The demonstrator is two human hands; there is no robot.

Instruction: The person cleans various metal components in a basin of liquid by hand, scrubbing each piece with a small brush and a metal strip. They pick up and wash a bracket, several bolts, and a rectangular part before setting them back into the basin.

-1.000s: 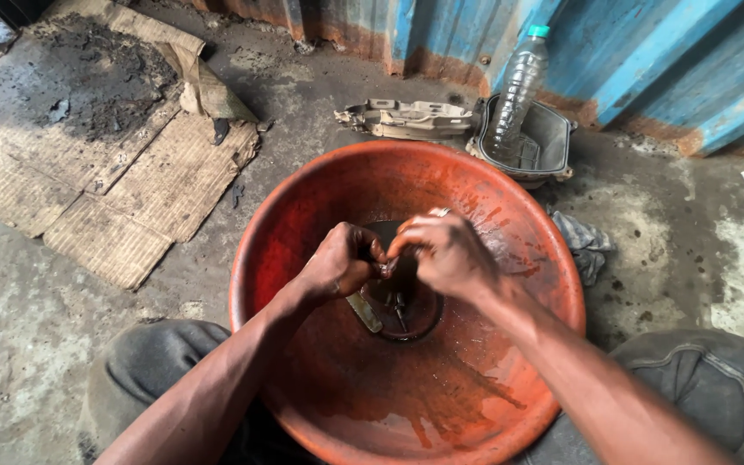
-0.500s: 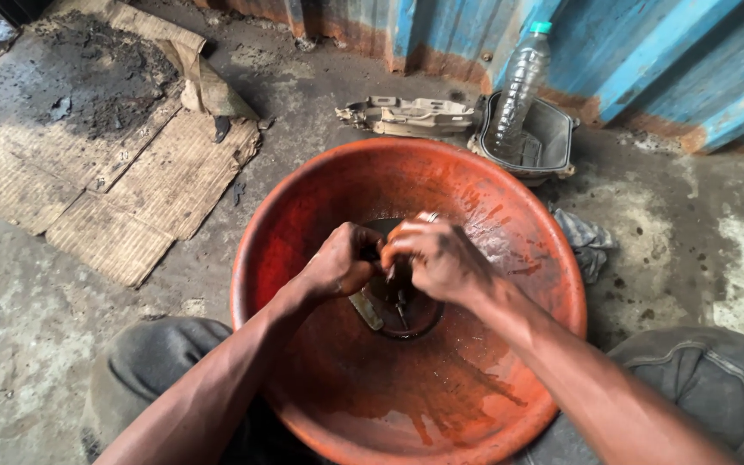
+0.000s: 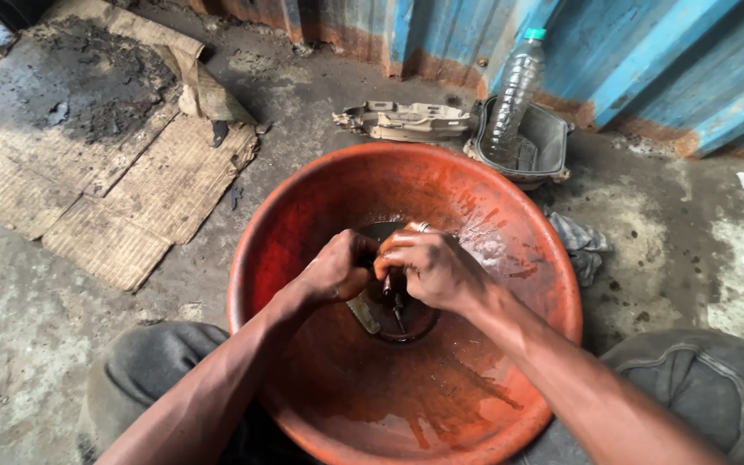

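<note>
Both hands had dipped lower toward the orange basin's (image 3: 553,284) centre; left hand (image 3: 335,271) and right hand (image 3: 432,269) were closed around a small metal part (image 3: 395,288), probably rigid, oily, slippery; grip its ends

Glossy wet plastic basin (image 3: 510,215), matt rough cardboard (image 3: 131,198)

A clear plastic bottle with a green cap (image 3: 517,86) stands at one o'clock; flattened brown cardboard (image 3: 105,146) lies at ten o'clock.
</note>
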